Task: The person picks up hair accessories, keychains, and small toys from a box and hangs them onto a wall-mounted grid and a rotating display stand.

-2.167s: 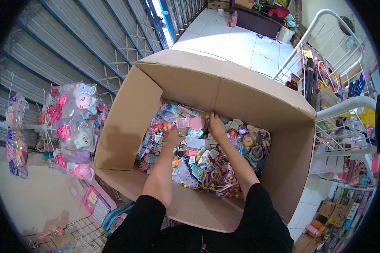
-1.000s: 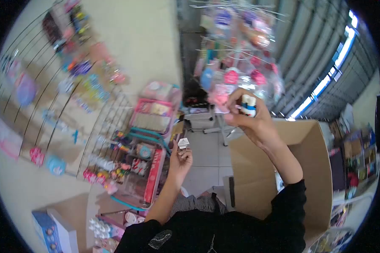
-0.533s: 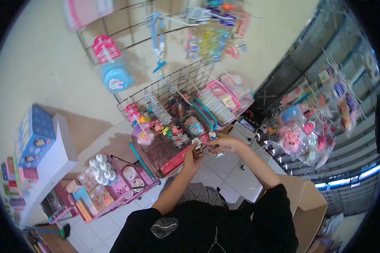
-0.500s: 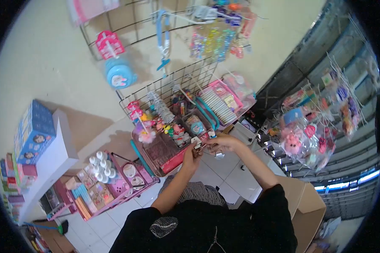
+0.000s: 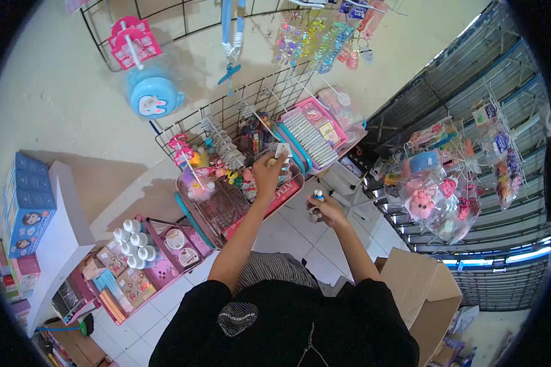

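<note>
My left hand (image 5: 267,176) is closed on a small white card (image 5: 281,150), held up over the wire basket (image 5: 217,205) and in front of the hanging rack. What is fixed to the card is too small to make out. Lower and to the right, my right hand (image 5: 329,213) is closed around several small pieces; a blue-and-white figure (image 5: 318,195) sticks up from its fingers. Hooks with white-carded small goods (image 5: 223,144) and coloured plush keychains (image 5: 201,189) hang just left of my left hand.
A pink tray (image 5: 312,131) of striped sticks stands beyond the basket. At lower left is a pink cart (image 5: 165,272) with white bottles (image 5: 134,244). Bagged toys (image 5: 422,202) hang at right, above an open cardboard box (image 5: 425,290). A white shelf (image 5: 67,223) juts out at left.
My hands have moved apart. The left went up towards the rack with the white card, while the right drew away to the right with the blue-and-white figure.
</note>
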`<state>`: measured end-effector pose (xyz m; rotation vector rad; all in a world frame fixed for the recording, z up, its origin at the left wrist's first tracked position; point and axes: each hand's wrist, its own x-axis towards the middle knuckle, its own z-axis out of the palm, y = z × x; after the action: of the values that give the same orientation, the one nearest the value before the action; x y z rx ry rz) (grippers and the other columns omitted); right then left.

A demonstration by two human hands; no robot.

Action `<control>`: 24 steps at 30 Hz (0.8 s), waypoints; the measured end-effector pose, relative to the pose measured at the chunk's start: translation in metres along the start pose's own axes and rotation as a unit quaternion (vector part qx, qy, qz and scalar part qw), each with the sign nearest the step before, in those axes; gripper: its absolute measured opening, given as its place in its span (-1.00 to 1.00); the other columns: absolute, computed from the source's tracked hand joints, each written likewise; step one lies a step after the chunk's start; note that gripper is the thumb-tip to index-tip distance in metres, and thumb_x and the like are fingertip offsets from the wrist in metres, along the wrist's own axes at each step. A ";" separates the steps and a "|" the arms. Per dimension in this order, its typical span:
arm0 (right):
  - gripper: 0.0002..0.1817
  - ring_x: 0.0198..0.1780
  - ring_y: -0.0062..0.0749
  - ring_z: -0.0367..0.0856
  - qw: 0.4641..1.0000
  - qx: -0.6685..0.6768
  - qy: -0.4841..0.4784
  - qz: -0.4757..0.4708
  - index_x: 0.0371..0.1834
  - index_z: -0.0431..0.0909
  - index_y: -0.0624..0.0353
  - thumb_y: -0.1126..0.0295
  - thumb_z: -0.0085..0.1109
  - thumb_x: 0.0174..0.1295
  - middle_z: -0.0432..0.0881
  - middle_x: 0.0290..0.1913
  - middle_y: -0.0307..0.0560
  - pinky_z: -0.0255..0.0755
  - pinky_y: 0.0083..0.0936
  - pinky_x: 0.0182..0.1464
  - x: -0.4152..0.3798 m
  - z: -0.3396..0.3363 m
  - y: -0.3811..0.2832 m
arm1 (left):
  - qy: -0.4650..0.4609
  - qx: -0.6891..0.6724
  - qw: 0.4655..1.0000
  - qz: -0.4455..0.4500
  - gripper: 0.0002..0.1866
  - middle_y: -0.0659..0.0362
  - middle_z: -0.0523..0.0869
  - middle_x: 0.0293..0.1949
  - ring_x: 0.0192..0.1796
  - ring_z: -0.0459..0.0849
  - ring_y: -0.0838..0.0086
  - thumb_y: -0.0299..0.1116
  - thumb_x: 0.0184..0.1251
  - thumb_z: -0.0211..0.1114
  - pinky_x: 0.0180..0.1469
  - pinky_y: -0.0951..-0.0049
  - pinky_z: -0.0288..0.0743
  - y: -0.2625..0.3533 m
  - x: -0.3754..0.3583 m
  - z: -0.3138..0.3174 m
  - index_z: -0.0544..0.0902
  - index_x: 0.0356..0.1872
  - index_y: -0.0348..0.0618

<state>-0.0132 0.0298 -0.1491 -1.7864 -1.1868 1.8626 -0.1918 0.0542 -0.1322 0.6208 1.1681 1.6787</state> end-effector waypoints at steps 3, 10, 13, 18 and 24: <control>-0.75 -0.51 -0.57 0.25 0.995 0.097 -0.001 0.023 -0.48 0.36 0.08 0.15 0.08 -0.07 0.38 -0.51 -0.27 0.29 -0.43 -0.47 -0.010 -0.009 0.017 | 0.014 -0.029 0.999 0.023 -0.79 0.16 0.50 -0.62 -0.60 0.51 0.60 -0.38 -0.05 0.19 -0.68 0.67 0.45 -0.007 0.008 0.002 0.49 -0.55 -0.39; -0.75 -0.50 -0.54 0.26 0.988 0.147 -0.007 0.054 -0.50 0.35 0.08 0.15 0.07 -0.06 0.37 -0.51 -0.26 0.34 -0.25 -0.39 -0.019 -0.014 0.036 | 0.049 -0.044 0.997 0.043 -0.81 0.17 0.48 -0.61 -0.59 0.51 0.58 -0.43 -0.08 0.20 -0.67 0.64 0.47 -0.014 0.017 0.001 0.45 -0.58 -0.39; -0.80 -0.51 -0.55 0.28 0.978 0.207 -0.007 0.026 -0.51 0.34 0.10 0.24 0.07 -0.04 0.35 -0.53 -0.27 0.37 -0.25 -0.34 -0.017 -0.010 0.035 | 0.073 -0.038 0.996 0.042 -0.79 0.19 0.48 -0.63 -0.63 0.49 0.59 -0.40 -0.07 0.21 -0.69 0.65 0.44 -0.010 0.024 0.000 0.44 -0.60 -0.37; -0.88 -0.55 -0.64 0.28 0.964 0.186 0.046 -0.184 -0.57 0.32 0.15 0.46 0.08 -0.06 0.31 -0.58 -0.32 0.38 -0.51 -0.33 -0.019 0.007 0.005 | 0.118 0.038 0.987 0.106 -0.76 0.23 0.46 -0.68 -0.68 0.38 0.65 -0.29 -0.08 0.23 -0.68 0.70 0.26 -0.006 0.051 -0.007 0.46 -0.62 -0.28; -0.86 -0.60 -0.68 0.22 0.937 0.172 0.013 -0.305 -0.61 0.29 0.17 0.47 0.07 -0.06 0.25 -0.66 -0.33 0.19 -0.70 -0.53 -0.026 0.038 -0.060 | 0.196 -0.099 0.975 0.039 -0.68 0.19 0.46 -0.42 -0.36 0.48 0.46 -0.31 -0.10 0.24 -0.34 0.42 0.47 -0.060 0.103 -0.017 0.36 -0.36 -0.22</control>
<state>-0.0634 0.0349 -0.0922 -1.0848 -1.1448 1.5447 -0.2221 0.1457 -0.2052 0.2158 1.2365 2.0155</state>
